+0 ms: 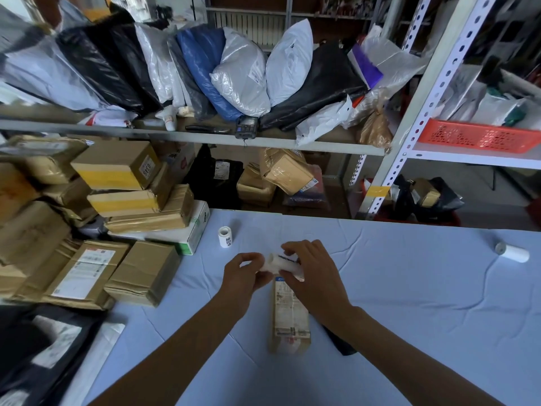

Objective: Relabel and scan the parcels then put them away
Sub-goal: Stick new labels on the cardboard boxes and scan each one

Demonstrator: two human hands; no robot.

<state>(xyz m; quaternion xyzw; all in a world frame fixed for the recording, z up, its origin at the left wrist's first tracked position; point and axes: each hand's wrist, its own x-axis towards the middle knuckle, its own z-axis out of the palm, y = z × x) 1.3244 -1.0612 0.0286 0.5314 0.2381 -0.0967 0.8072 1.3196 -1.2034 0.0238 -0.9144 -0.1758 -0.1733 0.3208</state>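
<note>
A narrow brown cardboard parcel [290, 317] with a printed label on top lies on the pale blue table [409, 303] in front of me. Just above its far end, both hands hold a white label roll [276, 263]. My left hand [244, 273] grips the roll's left end. My right hand [314, 272] pinches its right side, fingers curled over it. A black handheld scanner [246, 127] lies on the shelf edge beyond the table.
Two more white label rolls stand on the table, one at the far left [225, 236] and one at the far right [512, 252]. Stacked cardboard boxes [131, 189] crowd the left. Plastic mailer bags [243, 74] fill the shelf. A red basket [480, 136] sits on the right rack.
</note>
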